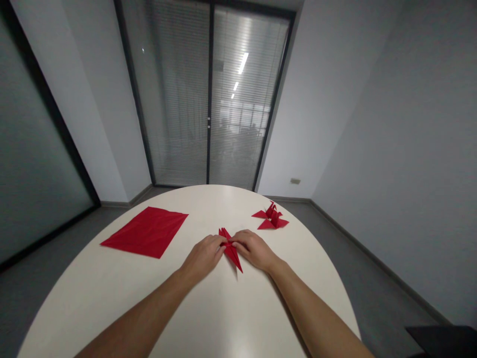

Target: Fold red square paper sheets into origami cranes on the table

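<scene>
A half-folded piece of red paper (231, 252), narrow and pointed at both ends, lies on the white round table (208, 318) between my hands. My left hand (204, 256) presses on its left side with curled fingers. My right hand (254, 250) pinches its middle from the right. Both hands rest on the tabletop and cover the centre of the fold.
A flat stack of red paper sheets (147, 231) lies to the left. A finished red paper crane (272, 218) stands at the back right. Beyond the table are a grey floor, grey walls and a glass door with blinds (210, 99).
</scene>
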Demonstrator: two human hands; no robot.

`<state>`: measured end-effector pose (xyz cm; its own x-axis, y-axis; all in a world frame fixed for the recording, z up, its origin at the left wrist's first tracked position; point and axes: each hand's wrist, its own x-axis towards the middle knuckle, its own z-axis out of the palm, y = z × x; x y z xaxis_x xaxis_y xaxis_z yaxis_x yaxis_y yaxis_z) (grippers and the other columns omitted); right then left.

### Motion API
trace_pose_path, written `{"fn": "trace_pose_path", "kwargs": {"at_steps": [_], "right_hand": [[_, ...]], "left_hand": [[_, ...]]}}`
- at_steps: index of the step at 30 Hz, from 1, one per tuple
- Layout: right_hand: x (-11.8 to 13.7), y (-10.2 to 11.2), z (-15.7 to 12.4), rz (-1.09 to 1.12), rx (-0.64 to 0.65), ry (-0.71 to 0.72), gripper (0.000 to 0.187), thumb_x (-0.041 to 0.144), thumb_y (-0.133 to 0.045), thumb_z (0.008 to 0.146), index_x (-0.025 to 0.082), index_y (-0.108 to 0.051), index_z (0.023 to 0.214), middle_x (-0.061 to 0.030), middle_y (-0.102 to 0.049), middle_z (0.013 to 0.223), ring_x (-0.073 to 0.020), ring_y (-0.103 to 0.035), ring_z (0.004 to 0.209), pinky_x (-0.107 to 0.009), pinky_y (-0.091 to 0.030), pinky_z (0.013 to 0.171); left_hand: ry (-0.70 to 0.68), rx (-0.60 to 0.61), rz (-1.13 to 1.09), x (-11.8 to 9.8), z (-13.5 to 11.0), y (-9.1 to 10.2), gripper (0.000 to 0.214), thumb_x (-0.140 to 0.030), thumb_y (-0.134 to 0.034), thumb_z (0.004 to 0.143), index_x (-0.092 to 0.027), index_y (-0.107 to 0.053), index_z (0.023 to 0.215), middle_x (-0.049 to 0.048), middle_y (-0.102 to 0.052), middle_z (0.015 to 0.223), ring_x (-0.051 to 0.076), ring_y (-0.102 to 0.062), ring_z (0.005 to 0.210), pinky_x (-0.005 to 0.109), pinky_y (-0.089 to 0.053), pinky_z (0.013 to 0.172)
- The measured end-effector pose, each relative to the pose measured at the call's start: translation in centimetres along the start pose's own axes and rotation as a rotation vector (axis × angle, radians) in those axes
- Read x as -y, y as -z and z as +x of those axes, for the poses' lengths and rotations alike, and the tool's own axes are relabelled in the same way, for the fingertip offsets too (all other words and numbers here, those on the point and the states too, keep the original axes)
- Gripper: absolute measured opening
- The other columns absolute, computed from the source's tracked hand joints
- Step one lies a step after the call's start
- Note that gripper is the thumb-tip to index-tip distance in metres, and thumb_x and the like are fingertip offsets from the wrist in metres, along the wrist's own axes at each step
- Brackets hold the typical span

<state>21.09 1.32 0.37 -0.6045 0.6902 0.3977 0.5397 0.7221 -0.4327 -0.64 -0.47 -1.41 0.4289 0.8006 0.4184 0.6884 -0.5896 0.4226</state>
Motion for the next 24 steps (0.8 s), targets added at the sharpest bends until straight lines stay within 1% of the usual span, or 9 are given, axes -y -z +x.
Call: {"fn": "trace_pose_path", "kwargs": {"at_steps": [4,8,10,12,14,17,19,22,24], "right_hand": [[-0.3,-0.2,-0.2,0.005,-0.004,0.006,0.027,0.019,-0.052,0.099,0.024,-0.071,0.118,-0.0069,-0.074,0.107,-0.0222,-0.064,0.101,-0.037,-0.049,0.094],[-0.6,-0.5,-0.5,0.03,-0.018,0.059,0.039,0.008,-0.057,0.088,0.022,-0.069,0.123,-0.0081,-0.071,0.119,-0.0226,-0.062,0.113,-0.037,-0.048,0.102],[-0.5,-0.5,-0.6,0.023,-0.038,0.072,0.043,0.009,-0.061,0.085,0.022,-0.067,0.125,-0.0096,-0.066,0.128,-0.0235,-0.06,0.118,-0.038,-0.047,0.104],[-0.3,-0.4,-0.6,0.007,-0.051,0.073,0.039,0.015,-0.065,0.087,0.023,-0.068,0.125,-0.01,-0.064,0.132,-0.0239,-0.059,0.119,-0.038,-0.048,0.104],[-0.2,-0.3,-0.5,-0.01,-0.062,0.069,0.034,0.018,-0.064,0.09,0.024,-0.069,0.123,-0.0093,-0.065,0.129,-0.0235,-0.06,0.117,-0.038,-0.049,0.102],[-0.2,-0.2,-0.3,-0.024,-0.072,0.068,0.03,0.015,-0.06,0.093,0.024,-0.069,0.12,-0.0079,-0.07,0.119,-0.0224,-0.062,0.111,-0.038,-0.05,0.099],[-0.2,-0.1,-0.2,-0.025,-0.085,0.061,0.028,0.015,-0.058,0.095,0.024,-0.069,0.119,-0.0072,-0.072,0.114,-0.022,-0.063,0.107,-0.037,-0.05,0.096],[0.0,0.1,-0.1,-0.01,-0.131,0.041,0.024,0.018,-0.057,0.097,0.024,-0.07,0.117,-0.0071,-0.073,0.109,-0.022,-0.063,0.103,-0.036,-0.05,0.092],[0.4,0.3,-0.1,0.01,-0.161,0.027,0.021,0.019,-0.057,0.097,0.023,-0.07,0.113,-0.0071,-0.073,0.105,-0.0219,-0.064,0.1,-0.036,-0.049,0.09]], "left_hand": [[-0.01,0.001,-0.002,0.1,0.1,0.0,0.02,-0.017,-0.052,0.097,-0.02,-0.068,0.108,0.0055,-0.074,0.107,0.022,-0.067,0.102,0.037,-0.053,0.093],[-0.014,-0.016,0.011,0.5,0.1,-0.3,0.019,-0.017,-0.052,0.097,-0.02,-0.069,0.105,0.0055,-0.074,0.105,0.022,-0.068,0.099,0.037,-0.053,0.091],[-0.013,-0.033,0.011,0.6,0.2,-0.3,0.019,-0.017,-0.052,0.097,-0.02,-0.069,0.105,0.0058,-0.074,0.104,0.022,-0.068,0.098,0.037,-0.054,0.091],[-0.018,-0.052,0.003,0.6,0.2,-0.3,0.019,-0.017,-0.051,0.097,-0.02,-0.069,0.104,0.0058,-0.074,0.104,0.022,-0.068,0.098,0.037,-0.054,0.09],[-0.027,-0.061,-0.012,0.5,0.2,-0.3,0.019,-0.017,-0.051,0.097,-0.02,-0.069,0.104,0.0057,-0.074,0.103,0.022,-0.068,0.097,0.037,-0.054,0.09],[-0.046,-0.075,-0.044,0.0,0.1,0.0,0.02,-0.017,-0.05,0.097,-0.02,-0.067,0.105,0.0057,-0.074,0.104,0.022,-0.068,0.099,0.037,-0.054,0.091],[-0.063,-0.097,-0.059,-0.3,-0.1,0.2,0.021,-0.016,-0.053,0.094,-0.021,-0.066,0.11,0.006,-0.073,0.109,0.022,-0.066,0.103,0.037,-0.053,0.094],[-0.09,-0.14,-0.055,-0.6,-0.2,0.5,0.032,-0.017,-0.061,0.088,-0.021,-0.062,0.119,0.0068,-0.07,0.117,0.023,-0.064,0.11,0.038,-0.052,0.097],[-0.095,-0.178,-0.056,-0.6,-0.1,0.6,0.03,-0.018,-0.062,0.089,-0.022,-0.062,0.118,0.0065,-0.07,0.115,0.023,-0.064,0.11,0.038,-0.052,0.096]]}}
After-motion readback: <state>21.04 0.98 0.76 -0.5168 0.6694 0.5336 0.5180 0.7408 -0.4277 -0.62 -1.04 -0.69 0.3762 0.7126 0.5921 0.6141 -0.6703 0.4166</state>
